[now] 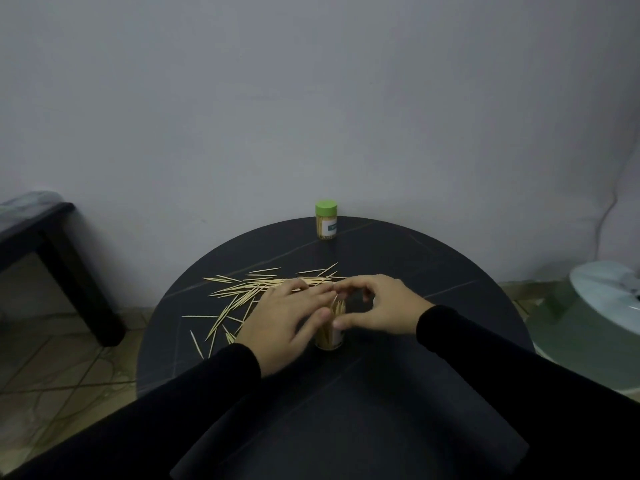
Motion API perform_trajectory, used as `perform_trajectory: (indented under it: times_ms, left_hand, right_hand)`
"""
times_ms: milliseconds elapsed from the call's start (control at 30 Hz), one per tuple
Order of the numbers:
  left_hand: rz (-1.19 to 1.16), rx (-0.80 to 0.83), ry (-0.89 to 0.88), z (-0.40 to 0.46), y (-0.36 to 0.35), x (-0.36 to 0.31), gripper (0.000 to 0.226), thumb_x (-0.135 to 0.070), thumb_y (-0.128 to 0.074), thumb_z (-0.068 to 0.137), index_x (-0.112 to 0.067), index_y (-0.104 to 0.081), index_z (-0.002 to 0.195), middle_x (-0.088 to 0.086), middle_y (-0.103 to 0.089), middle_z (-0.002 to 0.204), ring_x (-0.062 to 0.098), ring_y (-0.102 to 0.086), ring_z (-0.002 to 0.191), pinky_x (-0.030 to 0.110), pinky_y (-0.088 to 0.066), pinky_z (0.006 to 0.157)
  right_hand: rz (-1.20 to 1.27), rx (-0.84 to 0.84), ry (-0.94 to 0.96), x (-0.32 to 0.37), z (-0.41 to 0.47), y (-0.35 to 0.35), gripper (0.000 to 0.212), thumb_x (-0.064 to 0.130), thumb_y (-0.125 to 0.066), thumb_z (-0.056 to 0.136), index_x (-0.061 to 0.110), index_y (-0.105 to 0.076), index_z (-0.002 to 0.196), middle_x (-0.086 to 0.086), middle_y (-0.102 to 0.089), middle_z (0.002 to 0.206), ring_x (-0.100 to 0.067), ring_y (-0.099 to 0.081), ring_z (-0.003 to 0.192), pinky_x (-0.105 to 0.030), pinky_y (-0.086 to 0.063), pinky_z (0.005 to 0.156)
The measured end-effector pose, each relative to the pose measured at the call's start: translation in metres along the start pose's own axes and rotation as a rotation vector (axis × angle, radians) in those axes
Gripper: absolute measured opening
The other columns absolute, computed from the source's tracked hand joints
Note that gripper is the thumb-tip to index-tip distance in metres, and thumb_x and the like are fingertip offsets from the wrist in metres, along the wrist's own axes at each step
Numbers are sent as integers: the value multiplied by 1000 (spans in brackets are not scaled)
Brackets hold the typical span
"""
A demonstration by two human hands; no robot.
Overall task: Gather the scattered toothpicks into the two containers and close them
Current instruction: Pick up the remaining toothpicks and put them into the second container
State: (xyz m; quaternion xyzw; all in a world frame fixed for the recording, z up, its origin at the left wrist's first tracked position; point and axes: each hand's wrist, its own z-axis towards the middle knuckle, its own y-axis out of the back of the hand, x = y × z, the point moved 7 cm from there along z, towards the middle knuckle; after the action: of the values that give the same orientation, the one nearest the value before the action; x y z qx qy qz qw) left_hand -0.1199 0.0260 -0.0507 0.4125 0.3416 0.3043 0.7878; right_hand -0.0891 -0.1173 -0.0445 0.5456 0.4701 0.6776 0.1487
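Your open toothpick container stands upright near the front-middle of the round black table, wedged between both hands, sticks already poking out of its mouth. Your right hand cups it from the right: thumb against the side wall, fingers arched over the rim, index fingertip meeting the left fingertips just above the opening. Looks like it steadies the jar; whether it also pinches a toothpick, can't tell. Your left hand lies nearly flat, fingers straight, tips over the rim, thumb touching the container's left side. Anything held under it is hidden.

Key relation: the loose toothpicks lie left and back-left of the container, just beside and partly under your left hand, well away from the right. Their long axes mostly run left-to-right, flat on the table; the jar mouth faces up. So my guess is the left hand fetches and each bunch needs tipping upright before dropping in.

The second container with green lid is closed, standing at the far edge, well apart.
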Motion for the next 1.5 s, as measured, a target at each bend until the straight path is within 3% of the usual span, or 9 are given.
perform_trajectory:
  times_ms: [200, 400, 533, 700, 933, 1067, 1200, 1367, 1500]
  left_hand:
    - [79, 48, -80, 4, 9, -5, 57, -60, -29, 93, -33, -40, 142, -14, -47, 142, 16, -35, 136, 45, -35, 104]
    - [220, 47, -225, 2, 12, -11, 48, -57, -33, 95, -33, -58, 128, -11, -48, 142, 20, -40, 130, 47, -45, 93]
    - [179, 3, -244, 3, 11, -11, 45, -54, -43, 94, -32, -55, 131, -8, -49, 141, 21, -44, 124, 46, -46, 92]
    - [207, -49, -302, 8, 13, -12, 35, -49, -46, 93, -29, -70, 109, -7, -57, 132, 21, -48, 117, 41, -47, 84]
    - [-32, -165, -53, 23, 27, 14, 38, -46, -40, 96, -25, -65, 116, -10, -61, 121, 12, -46, 113, 34, -38, 96]
    - [85, 142, 156, 30, 11, 54, 30, -36, -56, 93, -33, -59, 123, -9, -54, 123, 10, -39, 115, 37, -37, 101]
    - [186, 430, 139, 30, -2, 74, 25, -37, -62, 90, -39, -64, 114, -15, -52, 119, 7, -36, 111, 26, -35, 95]
    - [228, 423, 85, 40, -11, 80, 16, -45, -60, 89, -37, -68, 99, -16, -53, 113, 4, -38, 105, 21, -35, 87]
    - [248, 348, 172, 49, -14, 95, 19, -45, -59, 88, -36, -65, 104, -14, -52, 119, 6, -38, 106, 27, -40, 91]
  right_hand:
    - [-63, -21, -1, 1, 1, 2, 50, 57, -70, 76, 40, -59, 122, 23, -59, 107, -3, -46, 98, -39, -31, 104]
    - [-123, 5, -15, 1, 6, 4, 48, 59, -70, 75, 41, -60, 118, 28, -54, 101, -7, -43, 107, -35, -31, 102]
    - [-192, 34, 0, 5, 11, 6, 46, 59, -70, 75, 40, -60, 116, 30, -50, 94, -4, -41, 103, -31, -25, 99]
    - [-222, 69, 4, 6, 18, 7, 45, 59, -72, 73, 40, -61, 112, 29, -52, 94, 6, -40, 88, -31, -26, 99]
    - [-394, 263, -98, 1, 27, 2, 52, 36, -74, 81, 35, -52, 129, 14, -56, 117, -8, -46, 106, -37, -29, 104]
    - [-493, 106, -64, -4, 51, 2, 29, 27, -62, 91, 32, -59, 119, 10, -60, 118, -14, -53, 114, -41, -27, 107]
    - [-640, -43, -1, -5, 73, 2, 27, 33, -57, 94, 31, -60, 121, 7, -60, 120, -16, -53, 113, -42, -27, 105]
    - [-752, -42, 22, -17, 93, 0, 31, 37, -56, 94, 32, -57, 124, 5, -58, 124, -18, -50, 117, -45, -27, 104]
    - [-750, -3, 38, -26, 107, -1, 48, 37, -56, 94, 35, -42, 140, 6, -44, 142, -19, -38, 128, -46, -26, 107]
